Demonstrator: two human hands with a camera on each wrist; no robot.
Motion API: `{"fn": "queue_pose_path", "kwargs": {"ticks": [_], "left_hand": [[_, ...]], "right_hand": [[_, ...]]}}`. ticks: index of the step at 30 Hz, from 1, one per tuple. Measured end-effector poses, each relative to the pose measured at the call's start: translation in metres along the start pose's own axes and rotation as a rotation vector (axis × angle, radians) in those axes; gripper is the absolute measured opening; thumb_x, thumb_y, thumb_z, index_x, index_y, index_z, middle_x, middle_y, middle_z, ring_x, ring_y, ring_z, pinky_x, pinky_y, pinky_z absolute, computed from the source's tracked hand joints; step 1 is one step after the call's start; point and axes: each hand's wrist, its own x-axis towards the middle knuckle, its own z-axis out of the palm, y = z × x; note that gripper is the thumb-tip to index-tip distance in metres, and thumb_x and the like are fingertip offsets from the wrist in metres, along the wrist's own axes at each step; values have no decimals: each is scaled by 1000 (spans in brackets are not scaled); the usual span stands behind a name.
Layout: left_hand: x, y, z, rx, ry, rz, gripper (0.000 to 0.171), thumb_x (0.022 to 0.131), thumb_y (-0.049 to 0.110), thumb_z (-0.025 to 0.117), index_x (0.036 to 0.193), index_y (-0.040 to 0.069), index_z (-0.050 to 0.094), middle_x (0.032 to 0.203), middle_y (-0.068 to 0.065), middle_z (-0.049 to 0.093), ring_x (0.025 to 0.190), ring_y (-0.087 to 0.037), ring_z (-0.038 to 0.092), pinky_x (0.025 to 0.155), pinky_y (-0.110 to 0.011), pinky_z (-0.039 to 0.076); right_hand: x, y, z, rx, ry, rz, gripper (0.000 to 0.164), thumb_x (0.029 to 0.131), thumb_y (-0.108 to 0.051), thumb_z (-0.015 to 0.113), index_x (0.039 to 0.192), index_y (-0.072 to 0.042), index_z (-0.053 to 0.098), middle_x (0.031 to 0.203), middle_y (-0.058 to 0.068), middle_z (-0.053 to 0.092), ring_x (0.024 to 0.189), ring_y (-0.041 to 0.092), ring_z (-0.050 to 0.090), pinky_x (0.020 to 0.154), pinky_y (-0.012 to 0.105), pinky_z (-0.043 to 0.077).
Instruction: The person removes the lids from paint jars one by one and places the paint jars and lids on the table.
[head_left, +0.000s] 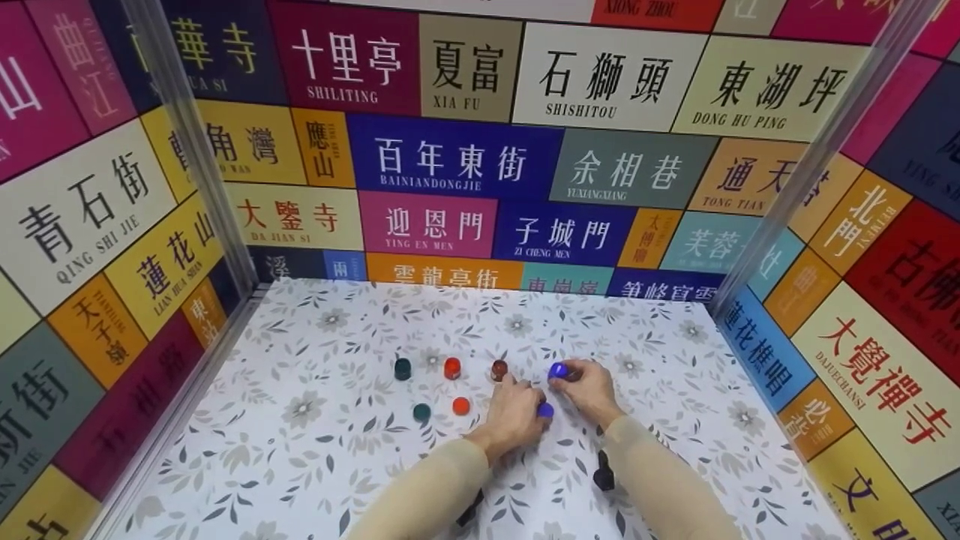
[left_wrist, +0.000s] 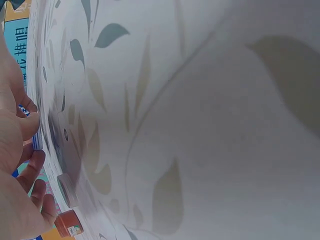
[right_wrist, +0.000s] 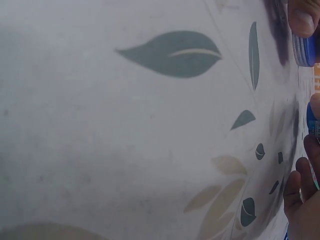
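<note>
My left hand [head_left: 516,412] pinches a round blue lid [head_left: 546,410], whose ridged edge [right_wrist: 301,50] shows in the right wrist view. Beyond it, my right hand [head_left: 589,388] holds a small blue paint jar [head_left: 558,370] between thumb and fingers. Just past the left fingers stands a brown paint jar [head_left: 499,369]; the left wrist view has this orange-brown jar [left_wrist: 68,223] beside a flat lid [left_wrist: 67,190], which the left hand hides from the head view.
Left of the hands stand a red-orange jar [head_left: 451,367] and a dark green jar [head_left: 403,368]. In front of them lie an orange lid [head_left: 460,406] and a green lid [head_left: 421,412]. A flower-patterned cloth [head_left: 300,465] covers the table, with sign-printed walls [head_left: 457,157] around it.
</note>
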Motion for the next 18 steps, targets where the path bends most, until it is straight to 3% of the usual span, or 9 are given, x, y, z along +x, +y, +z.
{"fn": "queue_pose_path", "kwargs": {"ticks": [18], "left_hand": [[3, 5, 5, 129, -16, -26, 33, 96, 49, 83, 112, 20, 84, 113, -4, 81, 115, -30, 61, 103, -49, 49]], "right_hand": [[-1, 4, 3, -82, -2, -13, 41, 85, -17, 96, 123, -5, 84, 110, 13, 86, 106, 32, 79, 106, 54, 59]]}}
